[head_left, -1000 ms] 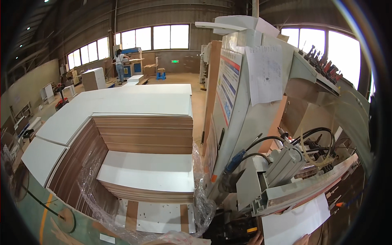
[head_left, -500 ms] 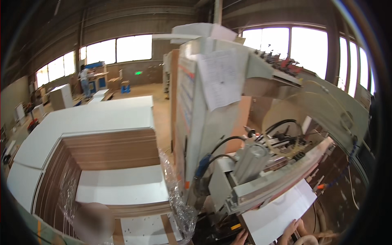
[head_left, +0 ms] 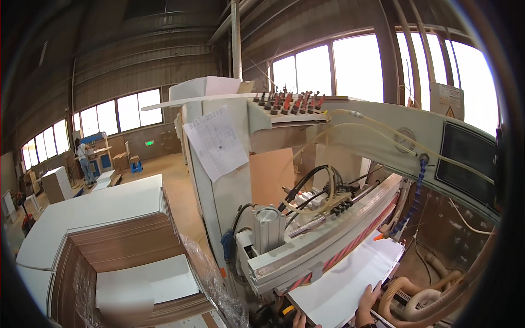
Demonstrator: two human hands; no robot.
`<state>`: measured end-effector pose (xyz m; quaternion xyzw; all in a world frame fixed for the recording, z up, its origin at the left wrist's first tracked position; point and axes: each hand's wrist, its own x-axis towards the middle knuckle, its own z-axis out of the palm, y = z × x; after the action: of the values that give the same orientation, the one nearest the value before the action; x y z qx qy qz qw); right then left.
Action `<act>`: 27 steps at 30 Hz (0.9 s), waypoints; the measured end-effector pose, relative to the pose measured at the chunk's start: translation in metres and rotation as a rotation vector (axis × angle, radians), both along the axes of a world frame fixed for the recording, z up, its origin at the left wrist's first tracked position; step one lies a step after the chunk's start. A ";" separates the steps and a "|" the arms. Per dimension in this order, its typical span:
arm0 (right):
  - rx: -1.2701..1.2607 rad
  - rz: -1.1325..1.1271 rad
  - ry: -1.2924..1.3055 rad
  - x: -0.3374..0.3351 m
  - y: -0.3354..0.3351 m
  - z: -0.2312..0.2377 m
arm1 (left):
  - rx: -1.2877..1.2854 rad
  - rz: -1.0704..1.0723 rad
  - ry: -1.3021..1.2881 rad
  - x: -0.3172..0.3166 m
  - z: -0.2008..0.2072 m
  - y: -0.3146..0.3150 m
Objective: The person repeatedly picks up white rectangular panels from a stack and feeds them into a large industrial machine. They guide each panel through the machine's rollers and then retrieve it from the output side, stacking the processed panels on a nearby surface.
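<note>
A white rectangular panel [head_left: 350, 277] lies under the beam [head_left: 333, 232] of a grey machine, its near end toward me. At the panel's right near edge, my right hand [head_left: 368, 299] grips it, with fingertips on the white face. My left hand [head_left: 298, 320] holds the near left corner; the frame's lower edge cuts off most of it. A silver cylinder [head_left: 269, 227] stands on the beam's left end. The panel's far part is hidden beneath the beam.
Stacked white boards [head_left: 104, 202] with brown edges stand left, beside clear plastic wrap [head_left: 205, 268]. Ribbed hoses [head_left: 407, 298] coil at lower right. A blue segmented hose [head_left: 418, 191] hangs from the machine. Red-and-black bits [head_left: 287, 104] fill a rack above. A person [head_left: 85, 158] stands far left.
My view has turned right, so the machine and stacked boards sit farther left in the picture. Both hands are still at the white panel, which remains under the beam.
</note>
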<state>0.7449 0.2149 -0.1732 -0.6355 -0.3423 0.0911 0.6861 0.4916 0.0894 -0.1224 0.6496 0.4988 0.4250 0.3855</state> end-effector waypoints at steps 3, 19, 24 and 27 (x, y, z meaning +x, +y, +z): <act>-0.076 0.032 0.038 -0.007 -0.006 0.014 | -0.079 0.052 0.026 0.004 0.005 -0.004; -0.126 0.044 0.072 -0.012 -0.008 0.012 | -0.030 0.130 0.145 0.013 0.013 -0.008; -0.049 -0.117 0.025 0.003 0.007 -0.026 | 0.201 0.078 0.186 0.017 0.006 0.004; -0.020 -0.117 -0.036 -0.009 0.007 -0.013 | -0.038 -0.166 0.864 -0.003 0.068 0.009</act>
<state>0.7355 0.2215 -0.1866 -0.6628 -0.3161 0.0426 0.6775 0.4881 0.0987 -0.0547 0.7983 0.5681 0.0729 0.1863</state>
